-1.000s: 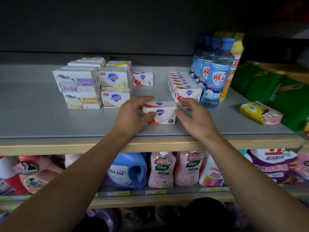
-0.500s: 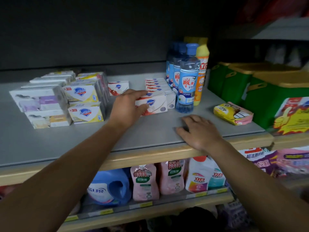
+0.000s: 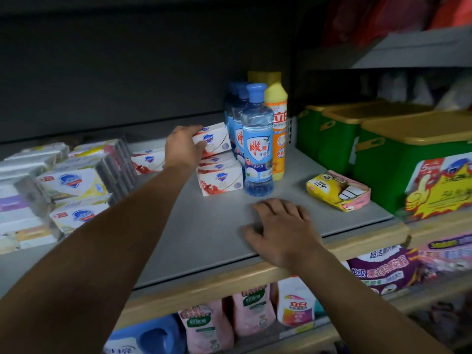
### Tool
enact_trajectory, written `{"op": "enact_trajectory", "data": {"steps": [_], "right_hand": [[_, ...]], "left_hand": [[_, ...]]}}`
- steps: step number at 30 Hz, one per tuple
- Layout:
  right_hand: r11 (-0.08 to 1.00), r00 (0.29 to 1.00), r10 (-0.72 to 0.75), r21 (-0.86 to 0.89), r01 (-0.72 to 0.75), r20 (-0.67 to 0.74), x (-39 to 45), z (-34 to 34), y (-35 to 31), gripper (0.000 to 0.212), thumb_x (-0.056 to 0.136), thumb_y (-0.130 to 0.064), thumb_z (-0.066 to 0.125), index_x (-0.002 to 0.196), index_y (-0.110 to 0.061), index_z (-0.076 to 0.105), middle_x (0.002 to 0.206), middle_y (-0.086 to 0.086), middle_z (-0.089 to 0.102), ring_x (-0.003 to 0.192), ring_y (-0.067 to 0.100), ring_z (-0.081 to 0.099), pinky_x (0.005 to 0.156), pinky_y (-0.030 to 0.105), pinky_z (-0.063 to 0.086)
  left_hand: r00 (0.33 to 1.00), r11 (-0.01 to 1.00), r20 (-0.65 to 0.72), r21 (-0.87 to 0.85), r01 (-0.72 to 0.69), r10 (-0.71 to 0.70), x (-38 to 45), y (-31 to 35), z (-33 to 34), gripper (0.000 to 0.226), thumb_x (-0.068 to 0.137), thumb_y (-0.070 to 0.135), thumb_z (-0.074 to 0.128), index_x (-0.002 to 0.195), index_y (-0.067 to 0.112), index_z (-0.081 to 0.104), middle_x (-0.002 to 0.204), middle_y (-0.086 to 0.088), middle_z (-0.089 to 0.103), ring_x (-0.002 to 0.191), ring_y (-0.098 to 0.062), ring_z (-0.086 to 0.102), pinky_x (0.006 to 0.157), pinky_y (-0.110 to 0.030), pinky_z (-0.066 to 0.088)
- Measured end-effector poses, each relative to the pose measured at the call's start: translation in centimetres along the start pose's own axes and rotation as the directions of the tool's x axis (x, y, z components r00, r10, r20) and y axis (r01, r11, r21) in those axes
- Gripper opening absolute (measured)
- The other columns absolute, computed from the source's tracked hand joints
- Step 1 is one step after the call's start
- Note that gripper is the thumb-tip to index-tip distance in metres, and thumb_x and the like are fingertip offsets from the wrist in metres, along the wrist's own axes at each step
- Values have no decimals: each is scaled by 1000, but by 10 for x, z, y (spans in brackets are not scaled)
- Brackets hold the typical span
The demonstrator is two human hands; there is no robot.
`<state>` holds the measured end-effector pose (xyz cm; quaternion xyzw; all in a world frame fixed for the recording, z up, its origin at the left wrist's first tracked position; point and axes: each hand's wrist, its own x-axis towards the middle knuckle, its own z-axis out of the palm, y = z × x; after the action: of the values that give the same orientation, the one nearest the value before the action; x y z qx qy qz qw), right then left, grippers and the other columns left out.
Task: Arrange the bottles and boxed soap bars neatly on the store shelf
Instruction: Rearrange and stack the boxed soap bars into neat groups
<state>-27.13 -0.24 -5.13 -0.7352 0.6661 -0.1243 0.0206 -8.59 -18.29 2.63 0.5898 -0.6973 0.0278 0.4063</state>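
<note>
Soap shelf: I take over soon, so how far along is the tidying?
Done: blue-capped bottles stand in file; yellow soap boxes are stacked. In hand: the left hand holds a red-and-white soap box above its row; the right hand rests on the shelf. Left: a lone box and yellow packet.

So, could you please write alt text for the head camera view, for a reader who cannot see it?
A person's left hand holds a red-and-white soap box above a row of the same boxes beside blue-capped bottles on a grey store shelf. The right hand rests flat near the shelf's front edge.
</note>
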Motion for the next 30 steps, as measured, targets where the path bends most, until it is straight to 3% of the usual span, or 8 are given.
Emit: {"op": "enact_trajectory", "data": {"steps": [7, 11, 13, 16, 21, 26, 30], "right_hand": [[1000, 1000, 18, 12, -18, -12, 1, 1, -1, 64, 89, -63, 24, 144, -31, 35, 150, -4, 33, 140, 24, 25, 115, 44, 16], [999, 999, 32, 14, -32, -11, 0, 1, 0, 64, 88, -64, 25, 145, -34, 33, 151, -7, 31, 141, 21, 24, 114, 40, 16], [999, 999, 40, 24, -40, 3, 0, -1, 0, 64, 88, -64, 26, 145, -35, 33, 151, -8, 32, 141, 20, 24, 114, 39, 16], [998, 998, 58, 29, -59, 34, 1, -5, -1, 62, 88, -63, 29, 143, -36, 35, 148, -8, 34, 139, 21, 27, 113, 40, 18], [993, 993, 116, -17, -116, 10, 8, -7, -20, 56, 89, -61, 36, 131, -26, 50, 135, 3, 46, 130, 29, 37, 108, 43, 27], [979, 998, -44, 196, 53, -50, 24, 1, -70, 59, 88, -56, 51, 137, -22, 49, 141, 1, 45, 132, 27, 39, 105, 36, 37], [928, 981, -170, 319, 192, -96, 51, 9, -115, 53, 89, -48, 57, 135, -24, 50, 141, -2, 46, 131, 18, 41, 93, 23, 30]], "left_hand": [[997, 998, 65, 43, 48, -51, 9, -4, 21, 48, 92, 26, 63, 139, 31, 50, 139, -3, 51, 116, -23, 56, 97, -41, 51], [992, 993, 125, 117, -27, 12, 7, -4, 6, 58, 92, 33, 61, 146, 26, 40, 151, -5, 41, 134, -27, 42, 111, -42, 38], [994, 997, 104, 62, -42, 35, -5, -4, -7, 62, 90, 33, 63, 147, 23, 39, 151, -5, 41, 136, -25, 40, 111, -37, 34], [994, 996, 67, -21, -87, 89, -38, -14, -36, 51, 88, 31, 65, 136, 21, 54, 138, -5, 54, 123, -24, 52, 102, -35, 41], [985, 985, 10, 24, -173, 173, -93, -48, -93, 39, 83, 30, 61, 116, 11, 68, 116, -11, 68, 106, -28, 63, 94, -32, 46], [989, 971, 39, 190, -147, 142, -126, -101, -142, 36, 84, 24, 67, 118, 12, 67, 116, -12, 68, 107, -35, 61, 92, -40, 49], [994, 956, 77, 278, -92, 73, -142, -139, -160, 40, 85, 28, 64, 119, 8, 65, 115, -15, 67, 111, -38, 58, 92, -45, 49]]}}
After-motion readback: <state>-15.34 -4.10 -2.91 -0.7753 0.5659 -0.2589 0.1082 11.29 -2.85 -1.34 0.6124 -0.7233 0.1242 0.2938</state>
